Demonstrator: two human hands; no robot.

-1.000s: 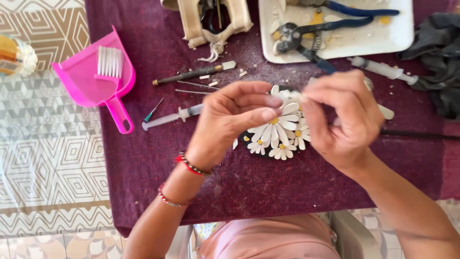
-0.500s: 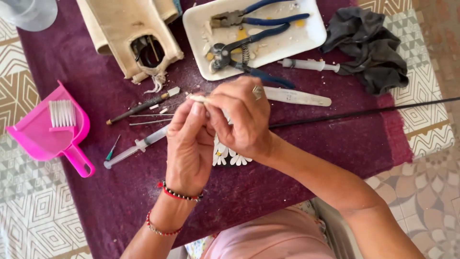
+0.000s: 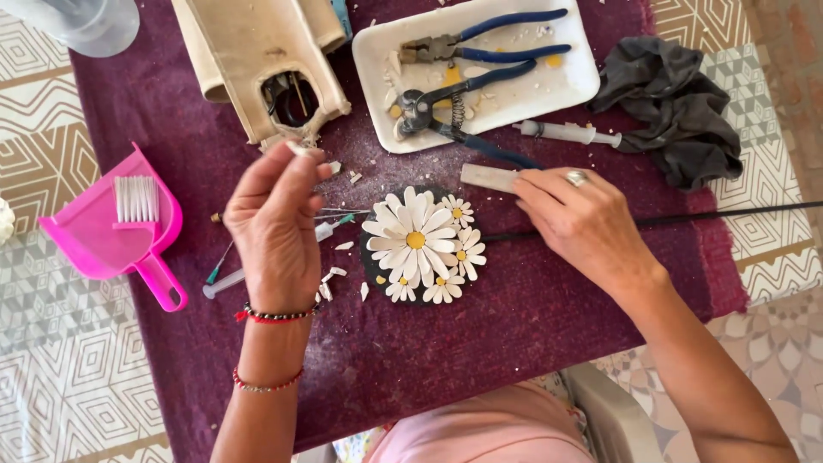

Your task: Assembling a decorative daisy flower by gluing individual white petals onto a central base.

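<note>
Parted now, left hand [image 3: 276, 225] pinches perhaps a chip, right hand [image 3: 583, 225] open (pliers [image 3: 480, 51] in tray [image 3: 377, 51]).

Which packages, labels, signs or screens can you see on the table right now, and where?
None in view: no package, label, sign or screen shows on the purple cloth. Nearest to a container is the white tray at top centre, rectangular, holding blue-handled pliers.
</note>
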